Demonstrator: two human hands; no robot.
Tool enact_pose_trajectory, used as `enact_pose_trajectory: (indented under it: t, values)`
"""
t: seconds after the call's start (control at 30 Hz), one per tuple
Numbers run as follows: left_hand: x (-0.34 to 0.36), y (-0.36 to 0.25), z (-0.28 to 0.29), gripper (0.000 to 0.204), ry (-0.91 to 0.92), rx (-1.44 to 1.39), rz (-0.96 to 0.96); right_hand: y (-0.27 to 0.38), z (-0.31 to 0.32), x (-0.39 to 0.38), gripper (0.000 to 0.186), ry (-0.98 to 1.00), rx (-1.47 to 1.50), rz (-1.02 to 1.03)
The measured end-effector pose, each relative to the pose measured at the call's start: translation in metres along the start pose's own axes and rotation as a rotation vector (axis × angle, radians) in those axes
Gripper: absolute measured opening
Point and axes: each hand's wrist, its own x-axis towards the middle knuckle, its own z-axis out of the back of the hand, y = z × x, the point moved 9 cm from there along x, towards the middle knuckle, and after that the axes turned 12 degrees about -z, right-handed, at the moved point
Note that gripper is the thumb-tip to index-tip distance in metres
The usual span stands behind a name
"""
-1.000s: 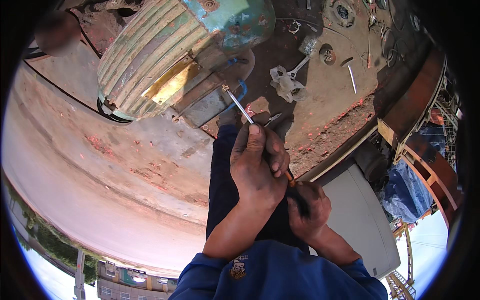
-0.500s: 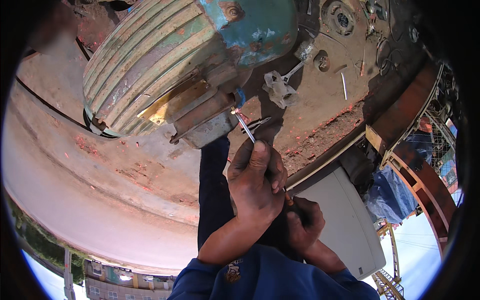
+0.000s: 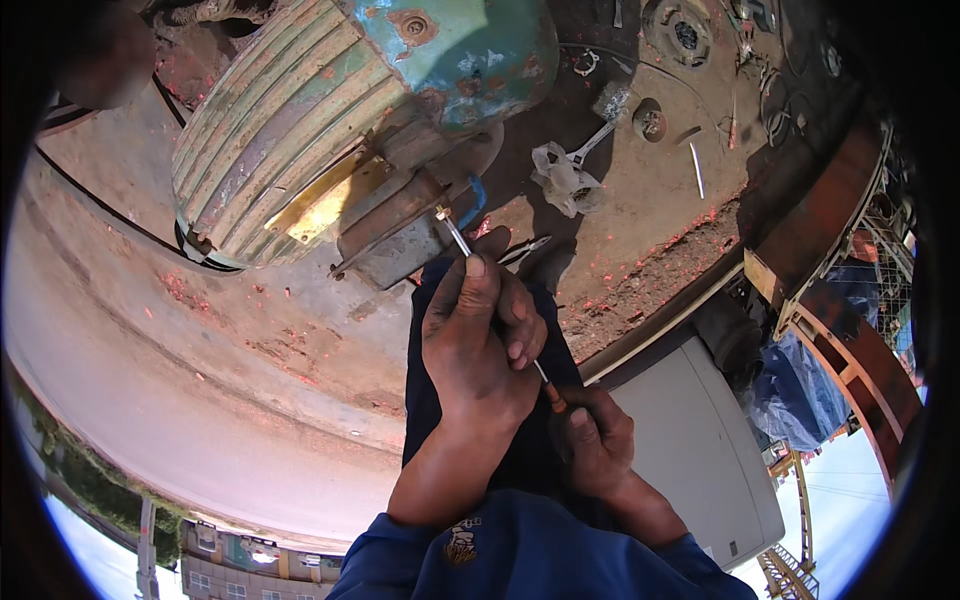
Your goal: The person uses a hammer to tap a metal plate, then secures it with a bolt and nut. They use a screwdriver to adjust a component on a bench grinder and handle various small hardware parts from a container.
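since the earlier frame the screwdriver (image 3: 497,305) tip has reached the motor's terminal box (image 3: 395,225). left hand (image 3: 480,335) closed round its shaft; right hand (image 3: 595,440) gripping the orange handle. ribbed green motor (image 3: 320,110) above, spanner (image 3: 585,150) on the rusty floor (image 3: 250,400).

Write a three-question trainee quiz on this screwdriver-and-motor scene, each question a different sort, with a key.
1. True or false: the left hand grips the screwdriver shaft.
2. The screwdriver tip rests on: A) the motor's terminal box B) the spanner C) the white cabinet
3. Fill in: the right hand holds the screwdriver's ____ end.

Key: 1 true; 2 A; 3 handle.
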Motion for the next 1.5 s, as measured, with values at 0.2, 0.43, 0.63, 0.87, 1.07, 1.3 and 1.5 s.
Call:
enact_pose_trajectory:
  t: [0.2, 0.43, 0.63, 0.87, 1.07, 1.3, 1.5]
  values:
    - [0.008, -0.008, -0.005, 0.024, 0.015, 0.106, 0.009, -0.045, -0.043, -0.001, 0.046, 0.591, 0.924, -0.564]
    - [0.018, -0.004, 0.0, 0.019, -0.057, 0.06, -0.08, -0.031, 0.0, -0.004, 0.031, 0.158, 0.455, -0.13]
    - [0.021, -0.012, -0.002, 0.025, -0.097, 0.169, -0.094, -0.045, -0.018, 0.013, 0.037, 0.43, 0.824, -0.372]
    - [0.02, -0.011, 0.004, 0.016, -0.049, 0.135, -0.095, -0.045, 0.006, 0.002, 0.032, 0.059, 0.529, -0.132]
    - [0.002, -0.004, 0.017, 0.032, 0.104, 0.282, -0.006, -0.048, -0.005, -0.004, 0.04, 0.097, 0.448, -0.139]
    - [-0.001, 0.003, 0.014, 0.021, 0.042, 0.121, -0.004, -0.068, 0.004, -0.017, 0.039, 0.032, 0.85, -0.304]
    - [0.0, 0.0, 0.009, 0.027, -0.014, 0.171, -0.037, -0.03, 0.018, -0.025, 0.051, -0.187, 0.096, 0.119]
